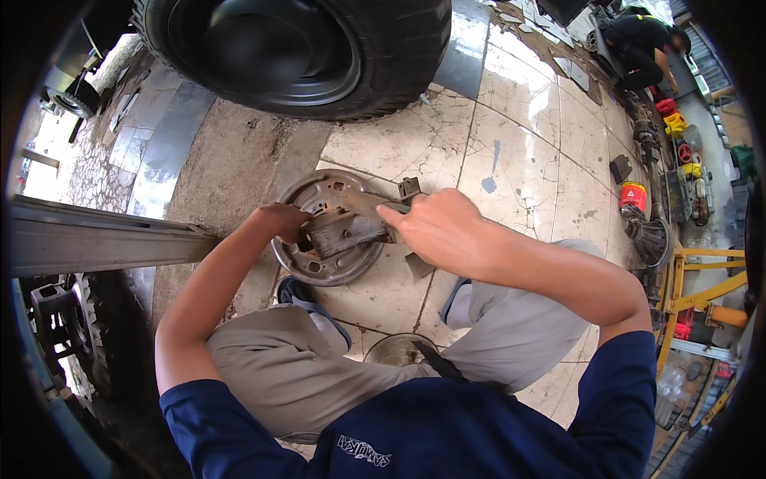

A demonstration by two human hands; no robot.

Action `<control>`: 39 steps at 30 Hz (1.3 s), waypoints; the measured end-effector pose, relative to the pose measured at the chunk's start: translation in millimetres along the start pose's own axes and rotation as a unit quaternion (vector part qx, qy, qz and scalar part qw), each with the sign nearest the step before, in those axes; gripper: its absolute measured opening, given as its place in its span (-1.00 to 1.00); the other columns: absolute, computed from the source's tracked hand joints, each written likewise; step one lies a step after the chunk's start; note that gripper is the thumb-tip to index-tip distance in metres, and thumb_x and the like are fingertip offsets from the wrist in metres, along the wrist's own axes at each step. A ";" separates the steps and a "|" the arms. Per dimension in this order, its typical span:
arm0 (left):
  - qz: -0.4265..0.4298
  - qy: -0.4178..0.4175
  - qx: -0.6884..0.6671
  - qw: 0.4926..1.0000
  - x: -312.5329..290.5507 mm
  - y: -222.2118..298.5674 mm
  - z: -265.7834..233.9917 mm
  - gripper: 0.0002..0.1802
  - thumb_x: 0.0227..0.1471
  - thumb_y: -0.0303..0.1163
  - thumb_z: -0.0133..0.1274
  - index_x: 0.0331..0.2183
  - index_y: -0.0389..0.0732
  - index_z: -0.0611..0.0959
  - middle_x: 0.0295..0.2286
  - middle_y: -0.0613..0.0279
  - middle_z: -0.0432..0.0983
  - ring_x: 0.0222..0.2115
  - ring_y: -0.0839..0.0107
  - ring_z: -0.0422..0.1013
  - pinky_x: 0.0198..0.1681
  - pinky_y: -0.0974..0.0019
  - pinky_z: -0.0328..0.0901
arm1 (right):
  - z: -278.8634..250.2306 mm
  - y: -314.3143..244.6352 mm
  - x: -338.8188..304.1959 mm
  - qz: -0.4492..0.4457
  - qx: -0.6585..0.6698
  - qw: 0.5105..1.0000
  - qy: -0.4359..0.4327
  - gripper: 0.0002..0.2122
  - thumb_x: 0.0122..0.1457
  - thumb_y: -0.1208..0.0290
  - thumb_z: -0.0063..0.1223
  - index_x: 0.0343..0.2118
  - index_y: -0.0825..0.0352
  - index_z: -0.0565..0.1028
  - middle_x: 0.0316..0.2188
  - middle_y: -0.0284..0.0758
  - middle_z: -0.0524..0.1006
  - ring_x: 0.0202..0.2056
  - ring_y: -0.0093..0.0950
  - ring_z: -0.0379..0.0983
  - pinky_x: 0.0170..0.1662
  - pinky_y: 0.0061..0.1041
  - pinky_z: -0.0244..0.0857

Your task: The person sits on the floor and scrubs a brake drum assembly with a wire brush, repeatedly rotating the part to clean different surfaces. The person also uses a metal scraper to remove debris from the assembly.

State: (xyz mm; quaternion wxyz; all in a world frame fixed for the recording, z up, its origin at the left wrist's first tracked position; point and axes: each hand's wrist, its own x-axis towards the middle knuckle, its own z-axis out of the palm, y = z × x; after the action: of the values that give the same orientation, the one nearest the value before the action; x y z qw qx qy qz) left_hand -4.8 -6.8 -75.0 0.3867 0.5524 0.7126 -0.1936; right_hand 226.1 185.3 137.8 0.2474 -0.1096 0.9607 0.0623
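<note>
A round, worn metal brake backing plate [319, 275] lies on the floor between my feet. Across it rests a grey, curved metal piece [347, 237] that looks like a brake shoe. My left hand [281, 222] is closed at the left end of this piece, its fingertips partly hidden. My right hand [439, 227] is wrapped round a flat, brownish strip [364, 205], index finger stretched along it. The strip reaches left over the plate towards my left hand; its exact kind is unclear. A small dark metal block [408, 188] shows just beyond my right hand.
A large tyre on its wheel [391, 60] stands ahead. A metal beam [112, 235] juts in from the left. At right are a red tin [633, 196], axle parts [650, 239] and a yellow frame [706, 295]. Another person [642, 48] bends down at far right.
</note>
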 end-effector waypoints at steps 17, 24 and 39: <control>0.028 -0.007 0.028 0.999 9.9 -0.3 -0.9 -0.35 -0.13 -0.27 0.18 0.08 -0.02 0.51 -0.30 0.09 0.63 -0.20 0.11 0.54 -0.16 0.12 0.42 | -12.4 2.0 -12.2 0.023 0.012 1.000 0.012 -0.46 0.05 0.44 0.06 0.18 0.25 0.37 -0.45 -0.16 0.54 -0.49 -0.29 0.54 -0.50 -0.33 0.40; -0.006 -0.033 0.026 0.999 15.8 -3.8 -1.8 -0.39 -0.08 -0.19 0.20 0.06 -0.02 0.51 -0.16 0.04 0.58 -0.10 0.03 0.49 -0.07 0.07 0.38 | 0.1 -7.3 -8.8 0.027 -0.010 0.998 0.062 -0.45 0.03 0.50 0.11 0.16 0.36 0.36 -0.54 -0.24 0.59 -0.44 -0.36 0.60 -0.45 -0.42 0.45; -0.005 0.008 0.011 1.000 -14.4 13.3 -16.0 -0.25 -0.04 -0.18 0.18 0.21 0.07 0.36 -0.13 0.06 0.57 -0.11 0.08 0.50 -0.03 0.11 0.37 | -1.6 25.3 -9.2 0.063 0.177 0.981 0.047 -0.58 0.23 0.26 0.01 0.14 0.23 0.42 -0.46 -0.15 0.61 -0.36 -0.17 0.58 -0.27 -0.24 0.46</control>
State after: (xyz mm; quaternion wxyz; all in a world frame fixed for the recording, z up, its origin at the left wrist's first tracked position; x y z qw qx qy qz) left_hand 3.7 -0.6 -52.0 0.3739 0.5547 0.7161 -0.1991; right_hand 227.0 211.1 145.3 0.2127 -0.0062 0.9721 -0.0984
